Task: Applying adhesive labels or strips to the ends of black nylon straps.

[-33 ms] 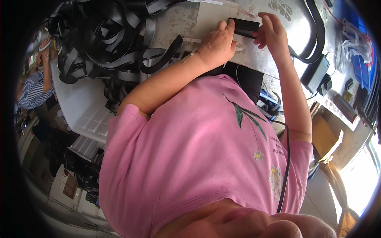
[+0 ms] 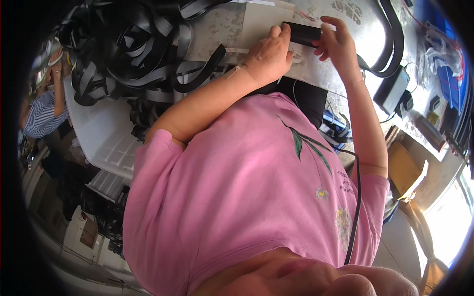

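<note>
Black, flat and strap-like, the short strip of webbing lies on the pale grey worn table, pinned between both hands near the far edge. The left hand rests knuckles-up with its fingers closed down on the strip's near end, holding it flat against the table. The right hand curls round the other end, thumb and fingers pinched on it. To the left sprawls a big tangled heap of black straps, one loop trailing close to the left wrist. A white plastic crate sits below that heap, and a thick black cable arcs past the right hand. Off at the left rim a person in a striped shirt works apart.

To do this well, I'd judge the strip should stay taut and square between the hands, the left pressing steadily while the right does the fine handling, with loose straps kept out of the way.
</note>
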`<act>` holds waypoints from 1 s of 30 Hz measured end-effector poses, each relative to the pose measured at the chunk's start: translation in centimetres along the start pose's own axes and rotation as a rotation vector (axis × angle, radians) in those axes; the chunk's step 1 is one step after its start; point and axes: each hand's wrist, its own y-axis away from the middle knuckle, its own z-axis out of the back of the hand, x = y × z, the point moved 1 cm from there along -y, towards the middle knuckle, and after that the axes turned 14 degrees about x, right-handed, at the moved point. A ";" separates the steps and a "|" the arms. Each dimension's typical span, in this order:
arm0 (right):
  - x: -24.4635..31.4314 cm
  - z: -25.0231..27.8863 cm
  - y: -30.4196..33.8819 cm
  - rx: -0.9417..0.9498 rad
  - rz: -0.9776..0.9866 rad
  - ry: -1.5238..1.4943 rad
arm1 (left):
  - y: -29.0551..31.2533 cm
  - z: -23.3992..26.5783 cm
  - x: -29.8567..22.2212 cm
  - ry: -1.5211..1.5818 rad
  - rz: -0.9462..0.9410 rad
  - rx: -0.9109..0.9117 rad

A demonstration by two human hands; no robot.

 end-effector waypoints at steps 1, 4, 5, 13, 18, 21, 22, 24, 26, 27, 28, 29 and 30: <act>-0.5 -0.1 0.3 -0.010 0.029 0.065 | -0.1 0.1 -0.2 -0.034 -0.001 0.023; -2.9 -0.2 0.2 -0.033 0.059 0.147 | -0.2 1.1 -0.6 -0.165 0.003 0.093; -3.4 -0.5 0.1 -0.056 0.055 0.156 | -0.1 1.6 -1.1 -0.235 0.009 0.114; -4.1 -1.0 0.1 -0.129 0.086 0.308 | -0.1 0.9 0.4 -0.574 -0.238 -0.033; -3.7 -1.3 -0.2 -0.156 0.069 0.485 | 0.2 0.7 1.1 -0.582 -0.247 -0.040; -3.2 -1.5 -0.1 -0.143 0.044 0.701 | 0.2 0.8 1.3 -0.619 -0.262 -0.043; -2.7 -1.5 -0.1 -0.128 0.023 0.828 | 0.1 0.7 1.4 -0.605 -0.267 -0.026; 0.2 -2.4 0.8 -0.081 -0.069 0.935 | 0.1 0.9 1.6 -0.600 -0.268 -0.028; -0.4 -3.2 1.0 -0.026 0.259 1.099 | -0.1 0.9 1.3 -0.610 -0.270 0.004; -1.5 -4.0 1.3 0.003 0.363 1.122 | -0.2 1.2 1.2 -0.670 -0.269 0.039; -2.9 -4.5 1.5 0.030 0.462 1.145 | -0.2 1.2 1.2 -0.672 -0.289 0.024; -3.7 -3.8 1.6 0.114 0.481 1.086 | 0.0 1.1 1.4 -0.620 -0.283 0.019; -3.9 -3.2 1.6 0.100 0.476 1.101 | 0.0 1.2 1.4 -0.568 -0.279 0.015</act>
